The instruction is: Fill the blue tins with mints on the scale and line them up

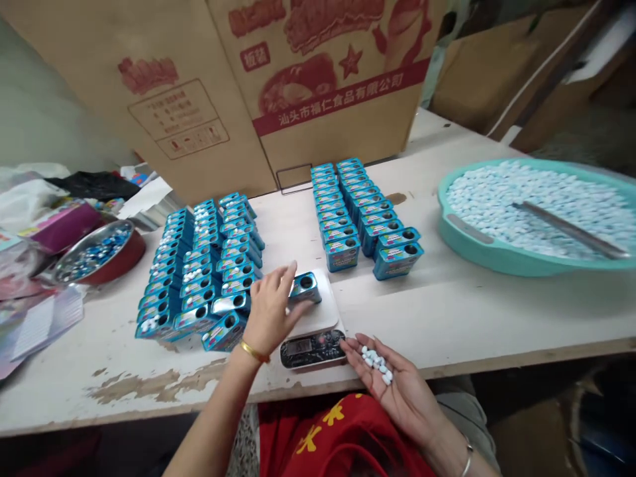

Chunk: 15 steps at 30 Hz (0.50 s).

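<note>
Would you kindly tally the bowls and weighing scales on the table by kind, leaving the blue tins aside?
Teal plastic basin: 1
Red bowl: 1
Digital kitchen scale: 1
Total: 3

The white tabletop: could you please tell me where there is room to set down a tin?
Bare tabletop lies right of the digital scale, below the teal tray and right block of tins; the left block, beside the scale, is crowded.
</note>
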Tool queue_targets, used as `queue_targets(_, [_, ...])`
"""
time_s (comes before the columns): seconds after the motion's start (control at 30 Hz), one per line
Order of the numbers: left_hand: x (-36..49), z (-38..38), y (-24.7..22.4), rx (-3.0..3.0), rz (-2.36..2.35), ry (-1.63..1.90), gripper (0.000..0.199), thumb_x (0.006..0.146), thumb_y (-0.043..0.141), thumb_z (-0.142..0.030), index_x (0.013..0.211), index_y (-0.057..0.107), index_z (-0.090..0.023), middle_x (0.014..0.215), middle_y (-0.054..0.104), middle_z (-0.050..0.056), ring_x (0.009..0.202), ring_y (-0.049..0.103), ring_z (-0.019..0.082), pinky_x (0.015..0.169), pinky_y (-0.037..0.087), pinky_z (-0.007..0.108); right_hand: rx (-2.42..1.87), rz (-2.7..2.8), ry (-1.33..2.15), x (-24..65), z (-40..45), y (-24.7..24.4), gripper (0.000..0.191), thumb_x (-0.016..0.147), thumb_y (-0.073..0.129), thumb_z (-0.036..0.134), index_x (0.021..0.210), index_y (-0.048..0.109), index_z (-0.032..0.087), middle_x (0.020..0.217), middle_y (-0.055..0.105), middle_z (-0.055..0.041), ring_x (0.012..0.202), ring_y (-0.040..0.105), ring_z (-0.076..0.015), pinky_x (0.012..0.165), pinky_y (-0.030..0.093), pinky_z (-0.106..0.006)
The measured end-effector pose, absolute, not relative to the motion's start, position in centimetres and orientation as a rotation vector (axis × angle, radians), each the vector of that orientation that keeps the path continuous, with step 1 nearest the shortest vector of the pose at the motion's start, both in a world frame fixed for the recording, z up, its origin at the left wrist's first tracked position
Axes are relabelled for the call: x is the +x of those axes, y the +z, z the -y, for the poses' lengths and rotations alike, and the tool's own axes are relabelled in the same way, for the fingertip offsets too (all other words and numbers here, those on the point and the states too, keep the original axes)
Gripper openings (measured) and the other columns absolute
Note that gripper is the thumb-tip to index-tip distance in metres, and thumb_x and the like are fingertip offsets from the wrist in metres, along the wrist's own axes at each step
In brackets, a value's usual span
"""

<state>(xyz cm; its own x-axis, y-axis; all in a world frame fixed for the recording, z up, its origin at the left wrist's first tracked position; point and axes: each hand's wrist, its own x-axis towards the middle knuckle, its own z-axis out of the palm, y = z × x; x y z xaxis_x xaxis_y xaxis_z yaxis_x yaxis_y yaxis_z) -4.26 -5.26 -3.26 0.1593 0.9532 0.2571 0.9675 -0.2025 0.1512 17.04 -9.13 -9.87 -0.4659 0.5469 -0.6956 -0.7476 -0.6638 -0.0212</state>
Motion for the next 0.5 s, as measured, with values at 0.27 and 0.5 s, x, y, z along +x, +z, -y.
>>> queue_targets(0.27, [0.6,-1.0,-3.5,-2.530,1.729,-0.500,0.038,0.088,0.049,-0.034,0.123,0.046,-0.019,0.112,0.058,0.008,0.101,0.052,0.022,0.084,0.033,0.037,-0.851,-0.365,2.072,17.5,8.3,-10.1,0.014,0.082,0.056,0.012,0.089,0.065,0.003,0.093,0.071,-0.0192,0.102,0.065,-0.0260,0.089,0.053,-0.033])
queue_targets(0.5, [3.6,-4.6,-7.1,-2.513,1.744,-0.352,0.040,0.086,0.053,-0.033,0.122,0.048,-0.020,0.113,0.055,0.010,0.103,0.049,0.025,0.082,0.034,0.038,-0.926,-0.389,2.012,19.1,8.0,-10.0,0.016,0.084,0.051,0.009,0.090,0.065,0.004,0.098,0.071,-0.0183,0.105,0.063,-0.0252,0.088,0.054,-0.032])
